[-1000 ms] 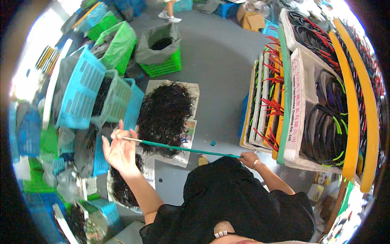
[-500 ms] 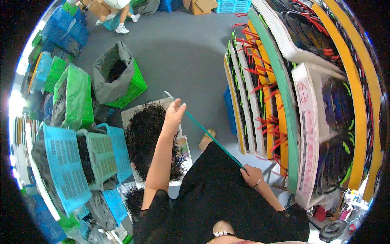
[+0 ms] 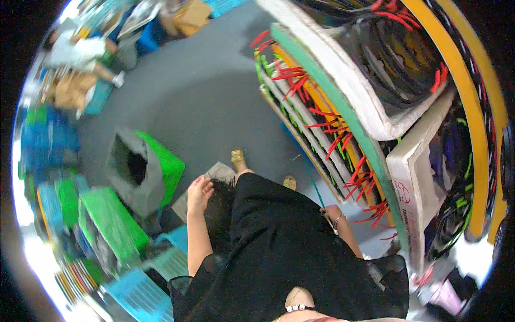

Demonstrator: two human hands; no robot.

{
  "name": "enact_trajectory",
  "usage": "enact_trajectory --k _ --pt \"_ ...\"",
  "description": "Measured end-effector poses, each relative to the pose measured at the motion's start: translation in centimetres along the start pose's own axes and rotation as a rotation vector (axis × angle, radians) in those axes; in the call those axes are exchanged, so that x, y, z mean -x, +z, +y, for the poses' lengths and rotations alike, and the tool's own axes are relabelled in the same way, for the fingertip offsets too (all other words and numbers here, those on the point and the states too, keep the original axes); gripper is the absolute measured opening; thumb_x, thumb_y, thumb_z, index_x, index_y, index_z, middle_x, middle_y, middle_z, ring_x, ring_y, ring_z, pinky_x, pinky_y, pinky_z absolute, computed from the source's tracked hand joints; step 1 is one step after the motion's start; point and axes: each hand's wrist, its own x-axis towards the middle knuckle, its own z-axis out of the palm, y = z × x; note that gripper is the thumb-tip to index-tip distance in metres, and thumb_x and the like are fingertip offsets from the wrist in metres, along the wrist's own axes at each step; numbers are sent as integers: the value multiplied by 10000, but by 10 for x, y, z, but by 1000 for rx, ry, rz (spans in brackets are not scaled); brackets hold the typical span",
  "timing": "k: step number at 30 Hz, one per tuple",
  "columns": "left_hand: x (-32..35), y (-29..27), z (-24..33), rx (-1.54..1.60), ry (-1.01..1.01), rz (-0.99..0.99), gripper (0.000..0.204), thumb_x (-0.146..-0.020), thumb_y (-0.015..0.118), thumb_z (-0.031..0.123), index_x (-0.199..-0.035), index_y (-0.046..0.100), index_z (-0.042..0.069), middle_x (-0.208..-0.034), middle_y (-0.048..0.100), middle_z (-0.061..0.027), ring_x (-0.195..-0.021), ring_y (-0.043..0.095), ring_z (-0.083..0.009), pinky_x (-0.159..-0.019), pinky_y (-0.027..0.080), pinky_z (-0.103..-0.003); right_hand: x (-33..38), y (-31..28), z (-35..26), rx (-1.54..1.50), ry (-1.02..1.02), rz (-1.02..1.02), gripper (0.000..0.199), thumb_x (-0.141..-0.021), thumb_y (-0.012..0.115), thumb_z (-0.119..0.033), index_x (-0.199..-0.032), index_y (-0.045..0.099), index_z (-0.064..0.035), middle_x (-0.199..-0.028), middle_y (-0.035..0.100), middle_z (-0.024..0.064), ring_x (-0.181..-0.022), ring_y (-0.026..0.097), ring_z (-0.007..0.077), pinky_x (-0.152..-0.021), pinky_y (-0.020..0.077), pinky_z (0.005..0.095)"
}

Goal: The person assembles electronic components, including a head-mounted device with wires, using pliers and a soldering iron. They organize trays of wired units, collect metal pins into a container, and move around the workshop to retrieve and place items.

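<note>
Down at the lower edge we see our black dress (image 3: 279, 257) filling the near view, with both forearms coming out past it. Right hand (image 3: 328, 212), bracelet at the wrist, is mostly hidden by the dress; its grip looks pinched on the near end of a thin teal rod (image 3: 311, 180), but we cannot tell for sure. Rod's long axis runs from that hand up and slightly left, along the foot of the rack (image 3: 343, 134), so right hand is nearer it. Left hand (image 3: 199, 191) is spread, fingers loose, holding nothing, hovering over a dark pile (image 3: 220, 212) on the floor. Farther left: grey-lined green crate (image 3: 145, 169), more green and blue crates. Far off, another person sits.
</note>
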Motion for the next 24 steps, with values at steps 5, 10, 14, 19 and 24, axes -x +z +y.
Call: enact_trajectory --k 5,10,14,19,24 --pt "-76 112 147 -201 294 -330 266 -839 500 163 -1063 450 29 -905 544 -45 -741 525 -109 -655 433 -245 -43 7 -40 -2147 768 310 300 -750 446 -131 -991 491 42 -508 467 56 -436 460 174 -417 378 272" --pt "-69 230 267 -382 481 -751 240 -838 511 151 -1051 478 47 -939 552 -43 -800 529 -111 -708 438 -228 -112 45 -109 -1980 1010 396 208 -821 386 -170 -918 452 2 -486 442 40 -382 403 169 -378 339 282" --pt "-2 289 325 -400 897 -992 274 -843 483 115 -1095 460 8 -1006 533 -94 -862 529 -160 -779 433 -273 -125 44 -168 -2651 864 1152 225 -834 366 -173 -901 444 27 -465 358 26 -366 354 142 -351 289 264" --pt "75 316 359 -153 1647 -1399 303 -861 421 145 -1065 442 -78 -1054 491 -235 -960 504 -319 -839 422 -441 -175 30 -197 -2956 557 1378 238 -833 347 -194 -864 433 26 -455 285 12 -368 284 140 -358 249 265" --pt "143 354 314 -539 2157 -1534 360 -873 401 170 -1132 409 -80 -1164 437 -193 -1106 411 -294 -920 347 -448 -212 -18 -220 -3286 241 1557 213 -821 363 -189 -770 465 -10 -451 326 20 -378 303 150 -384 270 266"
